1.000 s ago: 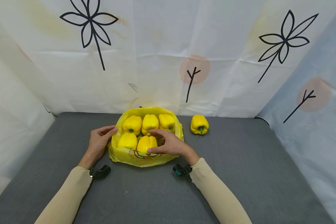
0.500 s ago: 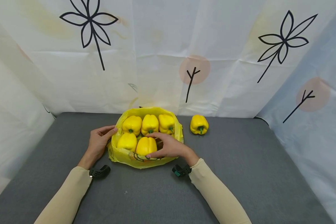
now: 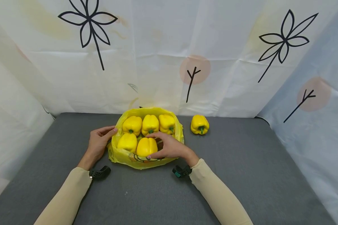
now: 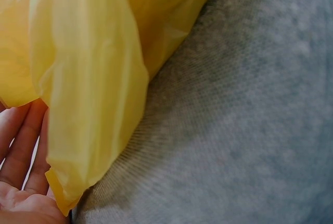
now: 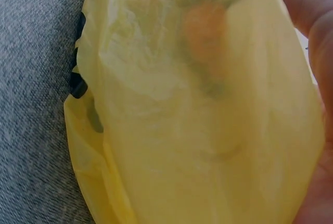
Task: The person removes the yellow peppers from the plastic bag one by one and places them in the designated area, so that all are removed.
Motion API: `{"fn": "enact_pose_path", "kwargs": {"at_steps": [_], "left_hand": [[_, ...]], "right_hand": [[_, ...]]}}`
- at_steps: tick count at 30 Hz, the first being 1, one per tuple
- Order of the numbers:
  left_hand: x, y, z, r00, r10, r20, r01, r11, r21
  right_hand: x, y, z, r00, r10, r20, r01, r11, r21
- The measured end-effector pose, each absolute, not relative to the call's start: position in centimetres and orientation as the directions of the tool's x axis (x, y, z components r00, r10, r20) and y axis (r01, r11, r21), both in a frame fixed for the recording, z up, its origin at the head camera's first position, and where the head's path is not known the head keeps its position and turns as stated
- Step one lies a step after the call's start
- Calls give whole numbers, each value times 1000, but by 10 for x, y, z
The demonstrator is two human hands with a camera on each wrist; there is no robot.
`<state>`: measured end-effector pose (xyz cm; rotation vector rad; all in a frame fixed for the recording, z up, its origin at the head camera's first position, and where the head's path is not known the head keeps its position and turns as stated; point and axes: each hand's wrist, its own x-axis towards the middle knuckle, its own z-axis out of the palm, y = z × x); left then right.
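A yellow plastic bag [image 3: 121, 155] stands with its mouth wide on the grey table. Several yellow bell peppers lie inside in two rows, including a back-row pepper [image 3: 132, 125] and a front-left pepper [image 3: 127, 142]. My left hand [image 3: 97, 142] pinches the bag's left rim; in the left wrist view its fingertips vanish behind the plastic. Over the bag's right side, my right hand [image 3: 170, 147] reaches in and grips the front bell pepper [image 3: 146, 147] between thumb and fingers. The right wrist view has mostly bag wall, with part of the hand [image 5: 320, 52] at the right edge.
One more yellow bell pepper [image 3: 199, 124] lies outside the bag, to its right near the table's back edge. A white patterned curtain [image 3: 157, 62] hangs behind and at both sides of the grey table [image 3: 242, 175].
Over the first half second, my right hand and the front pepper shifted slightly toward me and left inside the bag. Since then they have stayed almost still. My left hand keeps its place.
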<state>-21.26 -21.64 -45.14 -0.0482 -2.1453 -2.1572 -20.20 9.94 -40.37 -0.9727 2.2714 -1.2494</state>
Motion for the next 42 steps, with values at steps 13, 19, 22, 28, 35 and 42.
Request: {"fn": "enact_pose_path", "kwargs": {"at_steps": [13,19,22,28,35,42], "left_hand": [[-211,-216,-450,-995,-53,86,86,4,996],[-211,-216,-450,-994,-48,97,97,2,995],[-211,-216,-450,-994,-48,99,100,0,995],[-211,-217,-450,-994,-50,93,93,2,996],[-210,-216,-451,-995,-54,89,89,2,996],[-211,-216,-451,-994,-54,99,100,-6,995]], "right_hand": [[-202,102,-400,-711,-693,123,-432,292,-853],[-202,104,-397,-738,-659,146,-418,276,-866],[-202,106,-394,-765,-627,148,-399,280,-873],[-201,110,-389,-800,-577,163,-387,290,-875],[-201,117,-378,-813,-546,201,-377,232,-897],[-206,130,-369,-815,-508,278,-420,188,-888]]}}
